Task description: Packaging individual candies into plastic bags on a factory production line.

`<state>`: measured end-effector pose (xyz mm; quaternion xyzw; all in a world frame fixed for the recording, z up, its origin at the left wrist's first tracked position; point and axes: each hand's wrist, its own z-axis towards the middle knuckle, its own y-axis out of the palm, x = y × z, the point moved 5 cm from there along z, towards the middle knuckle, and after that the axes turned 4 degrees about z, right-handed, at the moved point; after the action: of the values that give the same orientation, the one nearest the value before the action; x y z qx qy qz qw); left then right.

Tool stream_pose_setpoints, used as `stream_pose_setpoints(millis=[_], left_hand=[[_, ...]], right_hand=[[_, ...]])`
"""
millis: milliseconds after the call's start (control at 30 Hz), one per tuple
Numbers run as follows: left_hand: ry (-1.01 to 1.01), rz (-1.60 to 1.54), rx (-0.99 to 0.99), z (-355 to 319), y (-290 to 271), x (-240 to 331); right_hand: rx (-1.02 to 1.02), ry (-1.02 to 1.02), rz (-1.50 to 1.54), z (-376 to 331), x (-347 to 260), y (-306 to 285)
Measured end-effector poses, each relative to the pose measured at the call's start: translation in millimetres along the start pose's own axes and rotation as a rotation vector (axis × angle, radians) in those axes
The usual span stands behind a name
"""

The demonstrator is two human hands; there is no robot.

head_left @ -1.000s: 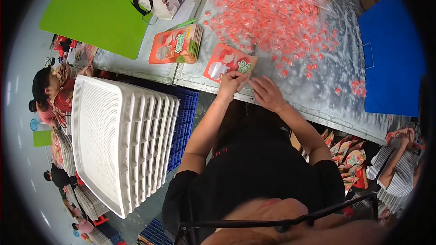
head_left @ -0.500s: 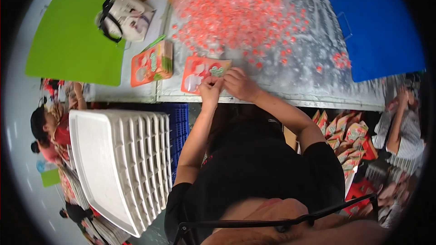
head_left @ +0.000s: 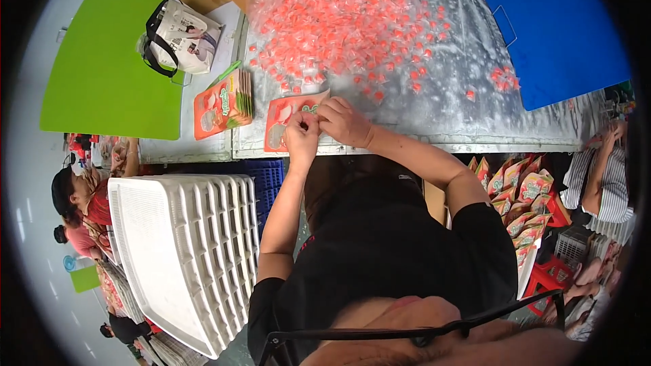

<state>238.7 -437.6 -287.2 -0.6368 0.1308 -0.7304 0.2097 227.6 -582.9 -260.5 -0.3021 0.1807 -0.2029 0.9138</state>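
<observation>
A red-orange printed pouch (head_left: 277, 119) lies near the front edge of the metal table, with a pale band along its right end. My left hand (head_left: 302, 141) is closed at that end, thumb and fingertips pinched together on it. My right hand (head_left: 344, 123) pinches the same end just beside the left, its fingers curled. The fingers of both hands hide the pouch's opening edge. To the left lies a stack of similar pouches (head_left: 221, 106). Beyond my hands spreads a heap of small red, clear-wrapped pieces (head_left: 339, 24), partly under clear plastic film.
A green panel (head_left: 112, 61) stands at the left and a blue panel (head_left: 553, 34) at the right. A white bag (head_left: 193, 37) sits at the back left. Stacked white trays (head_left: 159, 251) stand below left; filled pouches (head_left: 525, 196) below right. Other people work on both sides.
The view has shifted slightly. Both hands have moved a little left with the pouch and stay close together at its end.
</observation>
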Motion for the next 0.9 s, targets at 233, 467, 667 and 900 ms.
stream_pose_setpoints(millis=[233,467,667,900], left_hand=[[0.061,0.288,-0.205,6.5,0.5,-12.7],[0.164,0.493,-0.522,0.6,9.9,-29.9],[0.346,0.848,-0.275,-13.3,13.9,-6.9],[0.262,0.821,-0.005,-7.8,-22.2,19.7]], right_hand=[[-0.078,-0.104,-0.002,-18.3,4.3,32.7],[-0.228,-0.099,0.027,-39.1,6.2,51.6],[-0.470,-0.073,0.071,-34.2,10.1,64.9],[-0.604,0.238,0.254,-26.8,2.2,64.3]])
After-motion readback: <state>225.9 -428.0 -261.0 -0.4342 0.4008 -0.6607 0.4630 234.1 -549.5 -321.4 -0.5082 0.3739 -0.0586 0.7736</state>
